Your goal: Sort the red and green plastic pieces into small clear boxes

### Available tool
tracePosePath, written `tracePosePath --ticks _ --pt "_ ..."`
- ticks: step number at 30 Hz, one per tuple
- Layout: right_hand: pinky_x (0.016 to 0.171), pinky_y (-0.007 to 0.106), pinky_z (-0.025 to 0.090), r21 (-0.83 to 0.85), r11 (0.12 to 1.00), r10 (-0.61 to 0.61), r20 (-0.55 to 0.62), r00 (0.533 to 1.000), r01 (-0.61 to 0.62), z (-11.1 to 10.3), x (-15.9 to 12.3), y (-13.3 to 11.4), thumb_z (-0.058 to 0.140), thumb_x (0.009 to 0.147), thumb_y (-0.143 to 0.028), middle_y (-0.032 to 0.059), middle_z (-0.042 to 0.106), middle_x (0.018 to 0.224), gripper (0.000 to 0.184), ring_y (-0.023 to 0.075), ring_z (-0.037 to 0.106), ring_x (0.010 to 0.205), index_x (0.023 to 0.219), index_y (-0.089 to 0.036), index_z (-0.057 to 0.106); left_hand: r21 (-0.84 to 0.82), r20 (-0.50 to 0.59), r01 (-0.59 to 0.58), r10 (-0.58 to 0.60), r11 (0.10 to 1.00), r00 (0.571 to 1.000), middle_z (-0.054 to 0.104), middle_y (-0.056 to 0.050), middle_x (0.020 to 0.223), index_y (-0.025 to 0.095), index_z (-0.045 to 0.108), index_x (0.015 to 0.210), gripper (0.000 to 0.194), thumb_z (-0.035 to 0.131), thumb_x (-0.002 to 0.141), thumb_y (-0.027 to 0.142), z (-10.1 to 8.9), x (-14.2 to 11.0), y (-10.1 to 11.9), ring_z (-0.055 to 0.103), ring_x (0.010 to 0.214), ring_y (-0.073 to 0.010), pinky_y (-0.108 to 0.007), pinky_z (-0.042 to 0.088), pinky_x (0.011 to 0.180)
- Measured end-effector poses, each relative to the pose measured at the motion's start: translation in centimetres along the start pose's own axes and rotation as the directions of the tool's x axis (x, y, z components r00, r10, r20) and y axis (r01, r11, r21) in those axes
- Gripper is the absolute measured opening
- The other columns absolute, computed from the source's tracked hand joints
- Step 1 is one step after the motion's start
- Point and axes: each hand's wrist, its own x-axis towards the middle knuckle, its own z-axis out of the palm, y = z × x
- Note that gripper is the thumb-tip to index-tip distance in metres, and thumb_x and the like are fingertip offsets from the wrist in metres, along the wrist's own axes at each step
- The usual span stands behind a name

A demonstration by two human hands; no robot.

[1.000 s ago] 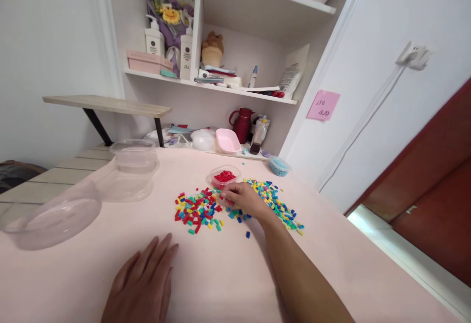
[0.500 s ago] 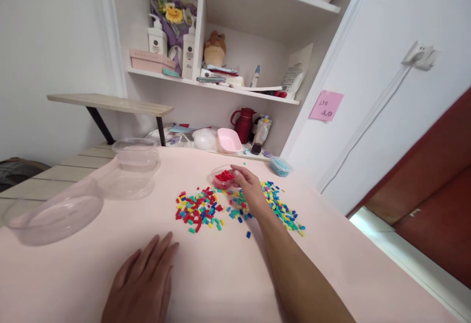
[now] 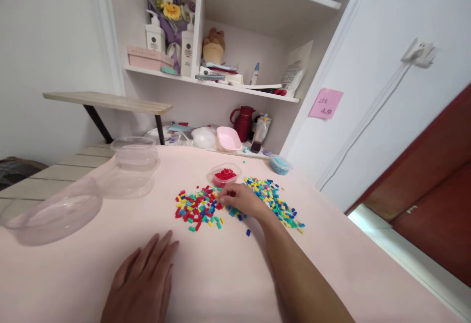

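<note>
My left hand lies flat on the pale pink tabletop, fingers stretched, holding nothing. My right hand reaches over small coloured building bricks, thumb and fingertips drawn together in a pinch at a few red pieces; whether a brick is between them I cannot make out. Left of its fingertips lies a mixed pile of bricks in red, yellow, green, blue and white. A second pile, mostly blue, green and yellow, spreads behind and right of the hand. Just beyond, a clear tub holds red bricks.
Clear plastic containers stand along the left side. A tub of light blue pieces sits at the back right. Behind the table are a pink tray, a red jug and a bottle. One blue brick lies apart.
My right hand has moved from the tub of red bricks down and left to the edge of the mixed pile. My left hand has stayed in place.
</note>
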Motion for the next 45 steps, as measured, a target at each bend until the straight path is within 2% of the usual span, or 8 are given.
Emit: tracePosePath --ticks 4,12,24,29,32,37,41,45 --pt "0.061 0.022 0.043 -0.081 0.997 -0.005 0.113 0.994 0.015 0.0 -0.1 0.0 0.072 0.072 -0.031 -0.0006 0.068 0.074 0.016 0.0128 0.059 0.068 0.083 -0.020 0.072 -0.024 0.022 0.019 -0.018 1.000 1.000 0.064 0.000 0.130 0.027 0.061 0.122 0.040 0.044 0.086 0.024 0.0 0.0 0.0 0.057 0.119 -0.0201 -0.037 0.034 0.097" --pt "0.060 0.021 0.039 -0.297 0.948 -0.072 0.146 0.987 0.113 0.0 0.0 -0.8 0.070 0.070 -0.014 -0.0017 0.062 0.074 0.015 0.0120 0.055 0.067 0.083 -0.021 0.070 -0.022 0.007 0.012 -0.012 1.000 1.000 0.064 -0.001 0.130 0.025 0.062 0.121 0.040 0.045 0.085 0.023 0.0 -0.1 0.1 0.057 0.119 -0.0208 -0.038 0.035 0.096" --pt "0.058 0.020 0.040 -0.148 0.986 -0.061 0.100 0.993 0.076 0.5 0.1 0.2 0.066 0.070 -0.016 -0.0035 0.061 0.068 0.007 0.0112 0.054 0.063 0.075 -0.019 0.062 -0.028 0.018 0.001 0.000 1.000 1.000 0.063 -0.002 0.132 0.026 0.060 0.125 0.042 0.045 0.086 0.025 0.4 -0.3 -0.3 0.057 0.119 -0.0213 -0.037 0.035 0.096" --pt "0.062 0.023 0.045 0.112 0.993 -0.045 0.091 0.995 0.035 0.6 0.1 -0.3 0.065 0.072 -0.020 -0.0022 0.064 0.068 0.010 0.0134 0.060 0.065 0.082 -0.018 0.063 -0.031 0.020 0.001 0.000 1.000 1.000 0.063 -0.002 0.131 0.026 0.060 0.125 0.042 0.044 0.086 0.025 0.5 -0.4 -0.4 0.058 0.119 -0.0218 -0.037 0.035 0.097" --pt "0.059 0.023 0.045 0.206 0.978 -0.025 0.021 0.999 0.020 0.4 -0.2 -0.7 0.066 0.072 -0.023 -0.0023 0.062 0.067 0.014 0.0130 0.059 0.063 0.085 -0.018 0.064 -0.029 0.014 -0.004 0.004 1.000 1.000 0.063 -0.002 0.131 0.026 0.060 0.125 0.042 0.045 0.085 0.025 0.5 -0.4 -0.3 0.057 0.120 -0.0220 -0.038 0.035 0.097" --pt "0.059 0.024 0.046 0.155 0.985 -0.055 -0.162 0.985 0.081 0.4 0.4 -0.9 0.065 0.076 -0.031 0.0000 0.063 0.071 0.017 0.0129 0.056 0.062 0.086 -0.018 0.067 -0.019 0.001 0.002 -0.002 1.000 1.000 0.064 -0.001 0.130 0.025 0.060 0.123 0.042 0.045 0.085 0.023 0.4 -0.3 -0.1 0.057 0.119 -0.0215 -0.038 0.035 0.096" --pt "0.073 0.029 0.051 0.022 0.977 -0.180 -0.445 0.877 0.212 0.6 2.3 -0.4 0.058 0.081 -0.033 0.0054 0.068 0.093 0.020 0.0159 0.060 0.076 0.092 -0.019 0.068 -0.014 -0.003 -0.002 0.002 1.000 1.000 0.064 -0.001 0.130 0.026 0.061 0.123 0.041 0.045 0.085 0.023 0.3 -0.3 -0.1 0.057 0.119 -0.0209 -0.037 0.035 0.096" --pt "0.086 0.031 0.050 -0.093 0.958 -0.279 -0.530 0.801 0.273 -0.1 3.1 0.2 0.055 0.084 -0.031 0.0084 0.060 0.122 0.029 0.0185 0.060 0.098 0.110 -0.022 0.067 -0.002 -0.009 -0.008 0.008 1.000 1.000 0.065 -0.002 0.128 0.024 0.061 0.122 0.041 0.044 0.085 0.022 0.3 -0.2 -0.2 0.058 0.117 -0.0209 -0.037 0.035 0.096"
